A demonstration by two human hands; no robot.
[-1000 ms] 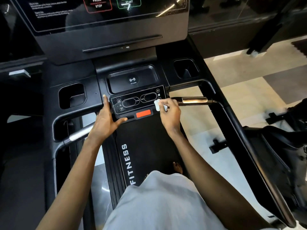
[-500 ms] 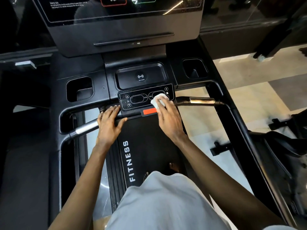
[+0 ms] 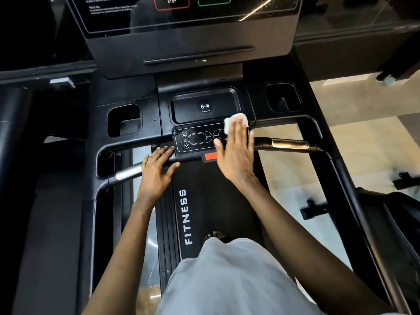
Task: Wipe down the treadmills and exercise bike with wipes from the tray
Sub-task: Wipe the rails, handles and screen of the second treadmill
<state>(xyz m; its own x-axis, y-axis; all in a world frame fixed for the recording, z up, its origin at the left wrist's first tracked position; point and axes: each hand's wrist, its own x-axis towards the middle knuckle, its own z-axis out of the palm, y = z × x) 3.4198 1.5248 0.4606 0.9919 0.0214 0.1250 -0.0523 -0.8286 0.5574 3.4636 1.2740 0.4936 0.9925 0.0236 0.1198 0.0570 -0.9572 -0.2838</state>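
I stand on a black treadmill [image 3: 127, 92] and look down at its console. My right hand [image 3: 236, 151] lies flat, fingers straight, and presses a white wipe [image 3: 235, 122] onto the right end of the button panel [image 3: 197, 139]. The wipe sticks out past my fingertips at the edge of the phone tray [image 3: 204, 108]. My left hand [image 3: 156, 171] rests on the left handlebar [image 3: 127, 173] beside the panel, fingers laid over the bar. The red safety key [image 3: 210, 156] shows between my hands.
Two cup holders sit left [image 3: 123, 120] and right [image 3: 283, 97] of the tray. The screen [image 3: 181, 12] with STOP and START buttons rises ahead. The right handlebar [image 3: 288, 145] runs off to the right. Another machine [image 3: 391, 223] stands on the tiled floor at right.
My right hand has flattened out and slid the wipe up the right end of the button panel toward the tray. My left hand moved from the panel's side down onto the handlebar.
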